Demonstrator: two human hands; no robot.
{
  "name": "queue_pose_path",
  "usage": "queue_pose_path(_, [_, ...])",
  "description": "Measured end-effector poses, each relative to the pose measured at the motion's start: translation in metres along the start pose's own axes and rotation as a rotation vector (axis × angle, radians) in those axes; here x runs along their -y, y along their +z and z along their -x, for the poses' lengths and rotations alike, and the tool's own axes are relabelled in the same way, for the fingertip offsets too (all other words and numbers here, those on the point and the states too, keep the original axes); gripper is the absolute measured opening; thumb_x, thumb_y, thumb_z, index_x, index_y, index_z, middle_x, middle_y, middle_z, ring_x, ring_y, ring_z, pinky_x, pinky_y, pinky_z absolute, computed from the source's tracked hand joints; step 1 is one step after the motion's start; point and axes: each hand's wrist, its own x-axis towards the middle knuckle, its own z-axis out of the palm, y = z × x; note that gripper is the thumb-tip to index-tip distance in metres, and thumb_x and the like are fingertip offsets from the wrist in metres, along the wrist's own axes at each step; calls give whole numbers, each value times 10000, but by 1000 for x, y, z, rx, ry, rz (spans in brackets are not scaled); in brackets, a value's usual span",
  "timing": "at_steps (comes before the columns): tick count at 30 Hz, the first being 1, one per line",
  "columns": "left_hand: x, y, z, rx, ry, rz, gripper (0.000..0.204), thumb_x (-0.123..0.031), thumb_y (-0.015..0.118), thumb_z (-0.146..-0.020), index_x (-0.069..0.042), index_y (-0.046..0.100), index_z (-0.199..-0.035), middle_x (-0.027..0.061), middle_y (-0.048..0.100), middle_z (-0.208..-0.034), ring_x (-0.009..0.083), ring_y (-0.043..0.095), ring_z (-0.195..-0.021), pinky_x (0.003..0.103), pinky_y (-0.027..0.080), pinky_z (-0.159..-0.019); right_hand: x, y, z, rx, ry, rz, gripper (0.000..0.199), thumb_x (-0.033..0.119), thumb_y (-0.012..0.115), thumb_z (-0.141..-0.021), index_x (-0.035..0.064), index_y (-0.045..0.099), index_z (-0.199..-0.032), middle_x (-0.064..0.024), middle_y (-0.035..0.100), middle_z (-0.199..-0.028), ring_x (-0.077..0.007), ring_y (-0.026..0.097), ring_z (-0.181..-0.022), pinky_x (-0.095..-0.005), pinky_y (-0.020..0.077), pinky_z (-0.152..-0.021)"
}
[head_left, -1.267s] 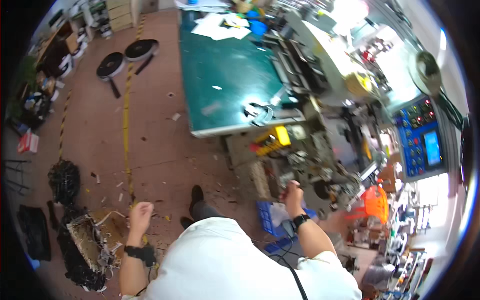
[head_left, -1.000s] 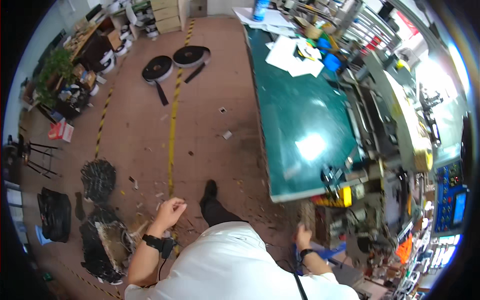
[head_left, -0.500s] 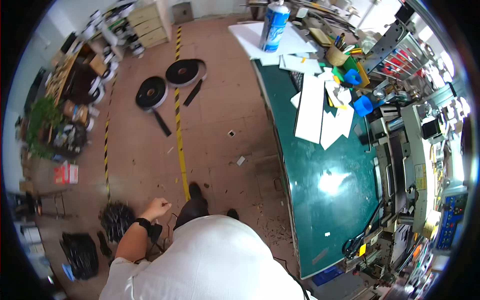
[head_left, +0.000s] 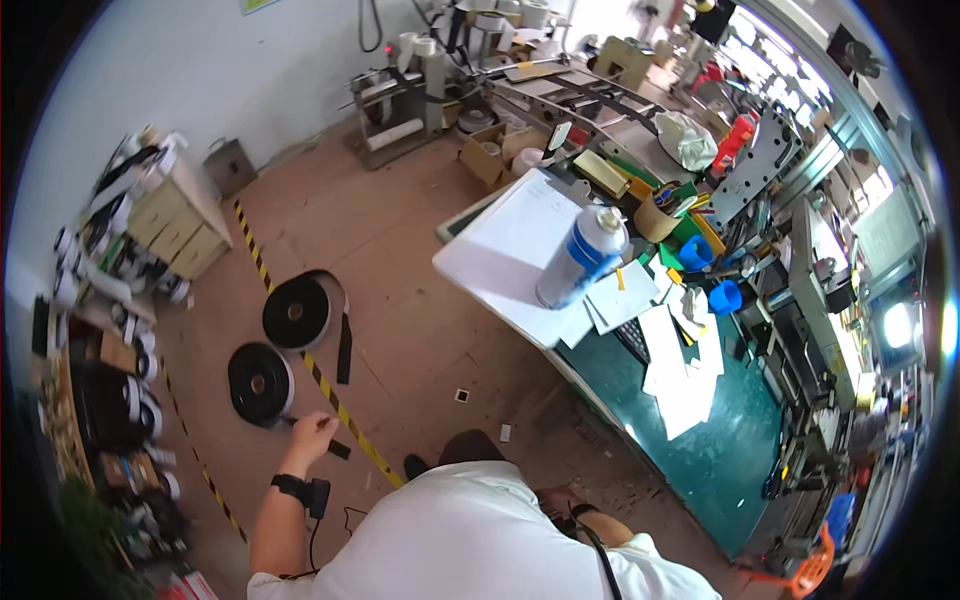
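Observation:
My left hand [head_left: 314, 434] is out ahead at the lower left, fingers curled in, and nothing shows in it. From this angle it overlaps the loose end of a black tape roll [head_left: 248, 397] lying on the floor; I see no contact. A second black roll [head_left: 284, 322] lies just beyond, its tail stretched over the floor. My right hand [head_left: 557, 498] is low by my right side, dark and partly hidden by my white shirt, so its fingers do not show clearly.
To the right stands a green-topped workbench [head_left: 640, 400] with a white board [head_left: 500, 245], a blue-and-white spray can [head_left: 580, 262] and loose papers [head_left: 680, 385]. Yellow-black floor tape [head_left: 330, 385] runs past the rolls. A drawer cabinet [head_left: 172, 225] stands at the far left.
My view has turned and moved ahead, so the rolls and bench appear nearer. My left hand has swung forward, still curled. My right hand has come into view.

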Motion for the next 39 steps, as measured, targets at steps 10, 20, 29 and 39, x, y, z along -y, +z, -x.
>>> queue_pose_path(10, [-146,-83,-339,219,410,-2,299,-254,687,-932,0,708,-1089,138,737,-956,233,699,-875,334,543,-819,92,141,-170,303,244,-314,367,359,545,-987,55,691,-1132,-104,704,-892,-243,569,-610,-386,478,-527])
queue_pose_path(20, [-205,-125,-598,474,341,-160,320,-279,688,-924,9,716,-1058,134,740,-904,214,694,-840,351,541,-778,349,217,-214,-49,342,-539,393,194,516,-950,59,624,-1303,-133,715,-1107,-302,695,-895,-412,548,-763])
queue_pose_path(29, [-312,-65,-834,766,371,110,416,-383,587,-1003,16,705,-1014,78,696,-841,163,658,-760,315,534,-713,583,152,-343,-236,560,-593,365,212,537,-945,49,661,-1246,-164,720,-1096,-324,697,-969,-423,542,-831])
queue_pose_path(39, [-505,-37,-972,1128,245,612,581,-544,422,-1053,-21,605,-1225,77,688,-921,167,665,-818,311,543,-772,845,-124,-380,-831,261,-188,247,196,666,-904,23,725,-1069,-195,729,-991,-324,715,-922,-383,558,-805])
